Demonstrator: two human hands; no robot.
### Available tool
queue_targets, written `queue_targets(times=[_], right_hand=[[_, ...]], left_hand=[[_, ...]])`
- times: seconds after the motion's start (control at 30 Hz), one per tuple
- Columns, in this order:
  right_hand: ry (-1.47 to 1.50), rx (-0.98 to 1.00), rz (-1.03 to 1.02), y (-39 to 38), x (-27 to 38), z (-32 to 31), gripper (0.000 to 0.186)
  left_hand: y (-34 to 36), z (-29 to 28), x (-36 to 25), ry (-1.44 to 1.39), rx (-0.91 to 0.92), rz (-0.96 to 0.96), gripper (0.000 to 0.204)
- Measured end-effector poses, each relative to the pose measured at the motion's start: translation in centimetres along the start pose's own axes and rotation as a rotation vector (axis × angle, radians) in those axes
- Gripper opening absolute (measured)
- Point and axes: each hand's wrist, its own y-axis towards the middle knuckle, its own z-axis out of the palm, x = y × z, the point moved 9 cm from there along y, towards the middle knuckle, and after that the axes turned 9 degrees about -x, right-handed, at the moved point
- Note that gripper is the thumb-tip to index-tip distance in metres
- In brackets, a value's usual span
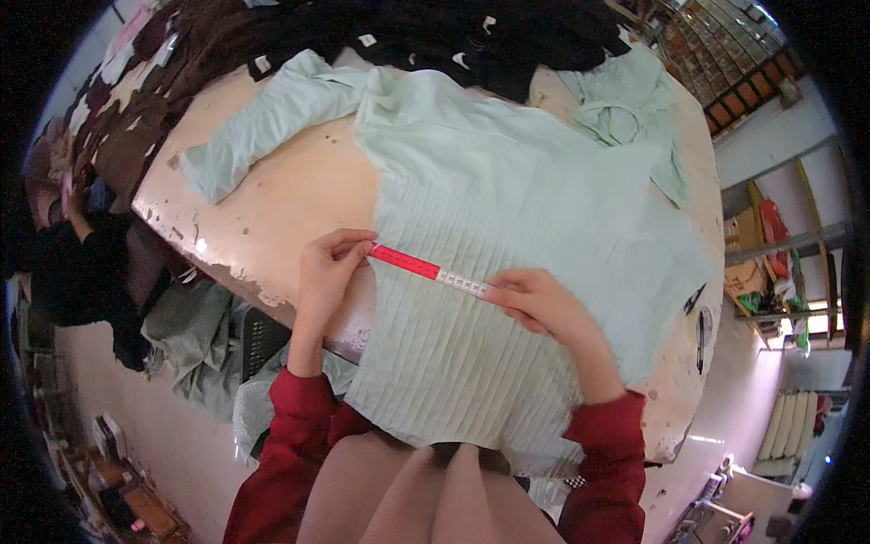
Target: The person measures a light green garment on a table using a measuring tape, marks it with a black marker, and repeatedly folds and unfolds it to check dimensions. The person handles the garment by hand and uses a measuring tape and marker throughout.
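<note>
Pale mint top spread flat on a worn cream table, body ribbed in fine vertical pleats, hem hanging over the near edge. One long sleeve thrown out to the left across the bare tabletop; the other bunched up at the far right. Surface chipped and stained along the rim.

Tape stretched taut across the front of the top, red at the left stretch, white toward the right, running slightly downhill from left to right.

Dark garments heaped at the far edge of the table, brown and black, several with small white sewn-in labels showing as pale rectangles. More mint cloth crumpled at the far right. Grey-green fabric draped below the table's left edge. Shelving at right with red and green packages, too small to tell further.

Left hand at the garment's left side edge, thumb and fingers pinched shut on the tape's red end, wrist bent, red cuff pulled back. Right hand lying on the pleated cloth, fingertips pressed together on the white end of the tape, pinning it against the fabric, forearm coming in from the lower right in a red sleeve.
</note>
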Motion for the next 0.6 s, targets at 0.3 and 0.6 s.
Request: queue_targets(times=[0.3,0.6], right_hand=[[-0.016,-0.273,0.272,-21.2,-13.8,-16.9,0.019],[-0.132,-0.816,-0.181,-19.7,-14.6,-21.6,0.02]], left_hand=[[0.7,-0.8,1.7,0.133,-0.025,0.022,0.02],[2.3,-1.7,2.6,0.103,0.063,0.006,0.022]])
